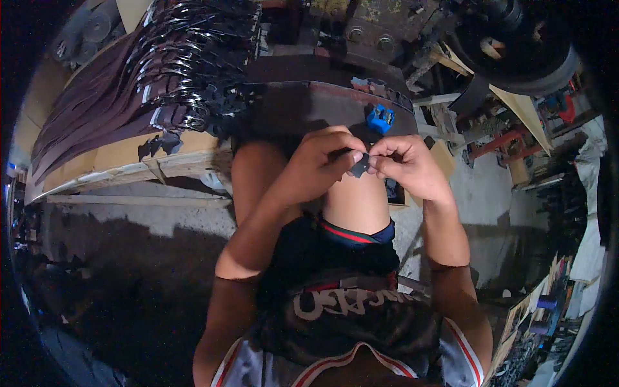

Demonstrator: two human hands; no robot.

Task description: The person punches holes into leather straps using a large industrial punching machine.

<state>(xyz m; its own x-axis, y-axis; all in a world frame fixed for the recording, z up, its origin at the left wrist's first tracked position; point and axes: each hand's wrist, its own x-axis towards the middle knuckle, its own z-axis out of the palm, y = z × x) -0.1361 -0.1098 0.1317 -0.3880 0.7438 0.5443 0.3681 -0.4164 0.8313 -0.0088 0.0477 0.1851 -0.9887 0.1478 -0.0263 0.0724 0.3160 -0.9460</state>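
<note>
Between both hands, above my lap, is a small dark flat piece [361, 166] with an irregular edge, possibly a leather scrap. My left hand [325, 161] pinches it from one side with thumb and forefinger. From the other side, the fingertips of my right hand [406, 164] close on it too. Just beyond the hands, a small blue object [381, 119] rests on the dark work surface [284, 106]; its kind is not clear. The fingers partly cover the dark piece.
Many dark belts [97, 113] with metal buckles [171, 77] lie heaped on a wooden table [129, 161] at left. Dark scraps [160, 146] hang near its edge. A large black wheel [516, 55] stands at far right, with red metal parts [506, 145] below it.
</note>
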